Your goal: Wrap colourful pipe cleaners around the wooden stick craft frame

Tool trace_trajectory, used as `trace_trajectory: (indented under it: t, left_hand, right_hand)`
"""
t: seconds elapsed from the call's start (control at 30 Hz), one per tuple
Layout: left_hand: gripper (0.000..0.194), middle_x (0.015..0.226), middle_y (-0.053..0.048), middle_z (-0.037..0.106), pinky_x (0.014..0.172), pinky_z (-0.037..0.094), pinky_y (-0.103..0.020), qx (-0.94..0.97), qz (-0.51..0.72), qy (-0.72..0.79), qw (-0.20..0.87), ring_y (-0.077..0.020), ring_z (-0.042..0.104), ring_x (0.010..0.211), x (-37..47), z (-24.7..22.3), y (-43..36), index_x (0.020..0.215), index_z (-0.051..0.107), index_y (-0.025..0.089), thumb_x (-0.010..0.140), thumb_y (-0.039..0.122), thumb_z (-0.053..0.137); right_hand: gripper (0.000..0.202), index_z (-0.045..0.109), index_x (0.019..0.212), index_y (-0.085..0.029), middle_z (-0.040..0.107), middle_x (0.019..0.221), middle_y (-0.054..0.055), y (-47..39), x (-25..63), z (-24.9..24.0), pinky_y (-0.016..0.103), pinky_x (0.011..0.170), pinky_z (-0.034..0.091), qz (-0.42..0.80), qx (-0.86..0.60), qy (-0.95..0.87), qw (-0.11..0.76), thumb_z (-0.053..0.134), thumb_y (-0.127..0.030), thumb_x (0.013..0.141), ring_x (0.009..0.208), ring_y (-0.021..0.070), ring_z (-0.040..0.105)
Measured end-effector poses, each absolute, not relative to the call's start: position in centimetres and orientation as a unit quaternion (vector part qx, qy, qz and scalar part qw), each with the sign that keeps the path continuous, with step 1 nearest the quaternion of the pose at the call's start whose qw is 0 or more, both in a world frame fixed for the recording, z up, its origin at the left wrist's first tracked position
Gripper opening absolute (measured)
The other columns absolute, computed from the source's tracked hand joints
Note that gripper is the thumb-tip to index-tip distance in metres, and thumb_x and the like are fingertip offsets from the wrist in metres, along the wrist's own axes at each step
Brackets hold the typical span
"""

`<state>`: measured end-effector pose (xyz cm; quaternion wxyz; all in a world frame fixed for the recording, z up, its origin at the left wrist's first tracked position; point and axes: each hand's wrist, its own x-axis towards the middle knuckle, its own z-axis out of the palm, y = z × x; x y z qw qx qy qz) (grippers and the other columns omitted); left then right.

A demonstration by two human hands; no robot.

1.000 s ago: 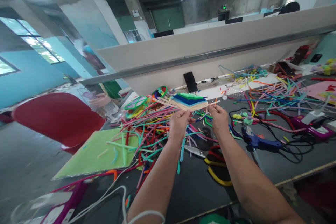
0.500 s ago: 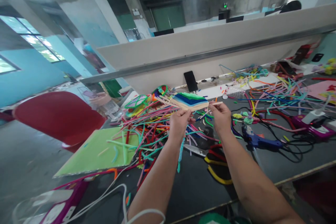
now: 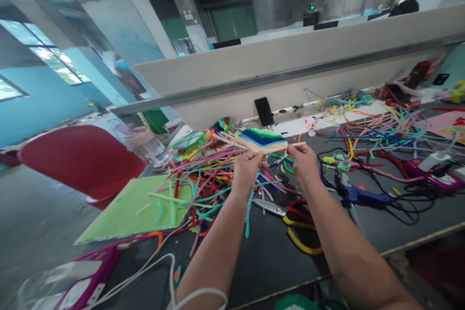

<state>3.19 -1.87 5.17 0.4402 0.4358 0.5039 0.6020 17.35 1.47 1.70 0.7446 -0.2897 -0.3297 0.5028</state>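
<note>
A flat craft piece (image 3: 264,139) with green, dark blue, light blue and cream bands is held up above the desk. My left hand (image 3: 247,172) pinches its lower cream edge near the middle. At its right end, my right hand (image 3: 304,162) closes on the cream strip, whose tip sticks out past the fingers. Scissors (image 3: 271,207) with red and yellow handles lie below, between my forearms. Many coloured pipe cleaners (image 3: 214,189) are heaped behind and left of my left hand.
A blue glue gun (image 3: 363,197) with black cable lies at right, near a purple power strip (image 3: 436,179). A green sheet (image 3: 134,210) is at left. A phone (image 3: 264,111) leans on the divider (image 3: 290,68). A red chair (image 3: 80,162) stands left.
The right hand has shifted very slightly left with the craft piece. The grip of both hands looks the same.
</note>
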Motion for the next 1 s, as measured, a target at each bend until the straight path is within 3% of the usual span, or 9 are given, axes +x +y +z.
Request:
trace_trajectory:
  t: [0.4,0.6,0.87,1.0]
  left_hand:
    - [0.030,0.051,-0.002,0.062,0.050,0.051,-0.028,0.433,0.598,0.516,0.435,-0.0130,0.056,0.044,3.1,4.8,-1.7,0.065,0.066,0.011,0.061,0.039,0.072]
    - [0.031,0.056,-0.003,0.064,0.057,0.053,-0.030,0.445,0.593,0.517,0.427,-0.0139,0.060,0.048,2.7,4.8,-1.6,0.064,0.064,0.011,0.062,0.040,0.073]
    - [0.018,0.057,0.001,0.061,0.063,0.049,-0.023,0.486,0.587,0.522,0.384,-0.0156,0.063,0.068,2.5,5.3,-2.0,0.061,0.062,0.013,0.065,0.028,0.070]
    - [0.011,0.065,-0.002,0.064,0.067,0.051,-0.024,0.470,0.573,0.489,0.460,-0.0165,0.063,0.074,2.0,6.7,-3.0,0.071,0.064,0.014,0.064,0.021,0.069]
  right_hand:
    - [0.018,0.062,0.061,-0.017,0.064,0.055,-0.003,1.4,17.1,1.9,0.028,0.066,0.043,0.535,-0.279,-0.286,0.745,0.076,-0.027,0.053,0.057,0.0120,0.057]
    - [0.025,0.059,0.058,-0.018,0.060,0.052,-0.002,1.2,17.1,2.2,0.026,0.053,0.037,0.589,-0.271,-0.283,0.707,0.078,-0.030,0.047,0.052,0.0110,0.051]
    - [0.030,0.057,0.060,-0.019,0.058,0.053,-0.003,1.5,17.0,1.8,0.026,0.052,0.036,0.577,-0.278,-0.290,0.712,0.078,-0.038,0.049,0.051,0.0103,0.050]
    - [0.031,0.056,0.058,-0.019,0.059,0.052,-0.003,1.9,17.0,1.3,0.025,0.051,0.035,0.579,-0.278,-0.281,0.713,0.078,-0.038,0.048,0.049,0.0091,0.048]
